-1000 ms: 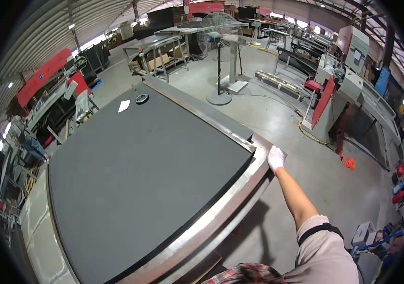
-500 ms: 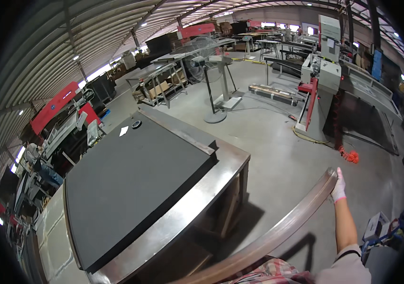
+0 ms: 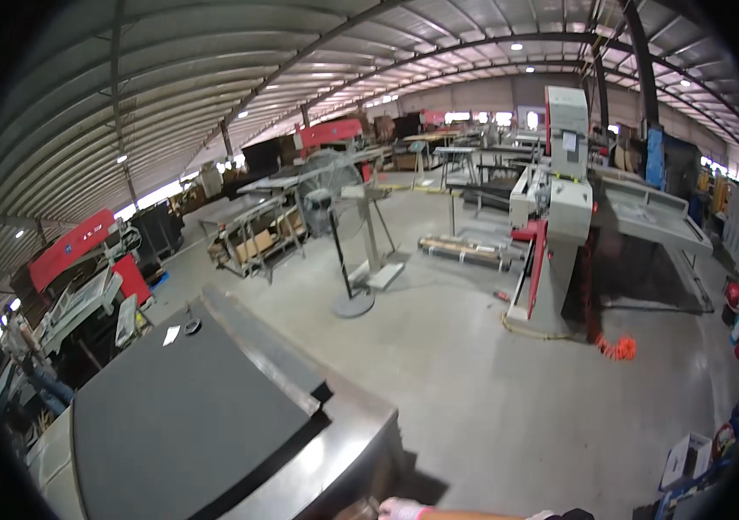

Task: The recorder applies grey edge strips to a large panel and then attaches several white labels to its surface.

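R grip (image 3: 400,509) clamped on metal bar (image 3: 359,510), table (image 3: 335,449) w/ dk panel (image 3: 187,412) alongside, fan (image 3: 321,199) beyond

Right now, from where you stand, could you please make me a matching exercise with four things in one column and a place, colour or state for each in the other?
Things:
1. Board
2. Fan
3. Coiled hose
4. Gloved right hand

Place, colour or state:
A. On a pole with a round base
B. At the lower edge of the picture
C. Dark grey, lying on the metal table
D. Bright orange

Right pairs: 1-C, 2-A, 3-D, 4-B
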Demonstrator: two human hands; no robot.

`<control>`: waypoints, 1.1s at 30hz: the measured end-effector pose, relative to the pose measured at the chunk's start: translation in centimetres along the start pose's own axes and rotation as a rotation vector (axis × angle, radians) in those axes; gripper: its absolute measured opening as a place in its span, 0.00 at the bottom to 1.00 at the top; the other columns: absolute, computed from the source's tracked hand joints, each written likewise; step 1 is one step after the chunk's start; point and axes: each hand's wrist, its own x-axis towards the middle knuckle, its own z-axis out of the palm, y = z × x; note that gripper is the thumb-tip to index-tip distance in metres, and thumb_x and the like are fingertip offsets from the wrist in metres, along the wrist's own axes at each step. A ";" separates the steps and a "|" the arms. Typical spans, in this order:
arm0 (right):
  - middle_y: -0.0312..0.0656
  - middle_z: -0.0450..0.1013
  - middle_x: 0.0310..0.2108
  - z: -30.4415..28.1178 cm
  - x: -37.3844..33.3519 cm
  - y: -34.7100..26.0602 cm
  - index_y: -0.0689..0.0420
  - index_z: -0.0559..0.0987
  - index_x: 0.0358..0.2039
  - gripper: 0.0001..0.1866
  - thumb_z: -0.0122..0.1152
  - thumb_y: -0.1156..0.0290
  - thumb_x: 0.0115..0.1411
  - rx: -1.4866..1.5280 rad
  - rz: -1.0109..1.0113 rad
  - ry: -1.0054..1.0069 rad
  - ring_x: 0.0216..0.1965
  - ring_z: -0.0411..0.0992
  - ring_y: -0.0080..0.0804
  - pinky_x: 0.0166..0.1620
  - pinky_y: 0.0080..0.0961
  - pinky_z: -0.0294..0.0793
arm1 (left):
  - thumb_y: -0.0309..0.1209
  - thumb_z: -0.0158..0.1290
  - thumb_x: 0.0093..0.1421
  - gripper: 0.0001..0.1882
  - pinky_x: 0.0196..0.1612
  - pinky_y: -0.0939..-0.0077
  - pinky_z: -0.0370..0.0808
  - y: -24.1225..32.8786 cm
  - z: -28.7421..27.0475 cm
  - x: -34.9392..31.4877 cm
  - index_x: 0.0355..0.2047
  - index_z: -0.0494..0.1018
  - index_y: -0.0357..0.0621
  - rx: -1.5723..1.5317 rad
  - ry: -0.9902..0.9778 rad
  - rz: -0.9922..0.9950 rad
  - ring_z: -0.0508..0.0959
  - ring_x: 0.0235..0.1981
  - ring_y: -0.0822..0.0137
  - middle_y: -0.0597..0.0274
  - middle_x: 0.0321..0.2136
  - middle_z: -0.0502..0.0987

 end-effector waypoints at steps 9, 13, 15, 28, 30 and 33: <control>0.47 0.73 0.40 -18.5 -9.3 8.3 0.57 0.76 0.39 0.14 0.53 0.59 0.62 0.252 0.123 0.146 0.42 0.71 0.41 0.45 0.36 0.72 | 0.51 0.44 0.62 0.29 0.53 0.60 0.69 -19.5 41.6 2.3 0.58 0.66 0.47 1.995 -0.962 -0.053 0.69 0.53 0.56 0.52 0.53 0.70; 0.42 0.74 0.35 -28.3 -16.7 7.6 0.58 0.76 0.40 0.13 0.53 0.62 0.64 0.618 0.395 0.358 0.36 0.71 0.31 0.39 0.28 0.73 | 0.51 0.44 0.62 0.29 0.51 0.60 0.71 -27.1 49.1 4.9 0.57 0.67 0.45 2.457 -1.499 0.131 0.71 0.51 0.56 0.50 0.52 0.71; 0.40 0.74 0.33 -31.5 -16.6 8.1 0.59 0.76 0.40 0.12 0.53 0.64 0.64 0.729 0.429 0.418 0.34 0.71 0.29 0.36 0.25 0.73 | 0.51 0.44 0.62 0.29 0.51 0.59 0.71 -30.1 51.4 7.0 0.56 0.68 0.45 2.479 -1.616 0.068 0.72 0.50 0.56 0.49 0.51 0.72; 0.37 0.67 0.24 -51.9 12.7 14.0 0.67 0.70 0.45 0.20 0.47 0.87 0.49 1.249 -0.241 0.196 0.28 0.67 0.27 0.34 0.20 0.70 | 0.51 0.45 0.61 0.29 0.48 0.56 0.73 -27.2 71.4 22.9 0.54 0.69 0.44 2.578 -1.017 -0.008 0.74 0.50 0.54 0.47 0.50 0.73; 0.35 0.65 0.22 -53.5 17.3 17.3 0.62 0.70 0.38 0.15 0.51 0.85 0.48 1.086 -0.169 0.107 0.25 0.64 0.25 0.29 0.22 0.67 | 0.43 0.58 0.49 0.20 0.38 0.60 0.77 -24.8 72.0 26.9 0.39 0.77 0.44 2.274 -0.958 0.579 0.80 0.32 0.54 0.46 0.29 0.79; 0.30 0.60 0.19 -56.5 25.0 21.0 0.53 0.70 0.24 0.09 0.59 0.81 0.45 0.639 0.002 -0.020 0.20 0.59 0.21 0.21 0.25 0.61 | 0.42 0.59 0.46 0.19 0.37 0.61 0.77 -20.4 78.8 28.3 0.35 0.78 0.42 2.242 -0.608 0.436 0.80 0.31 0.51 0.46 0.30 0.79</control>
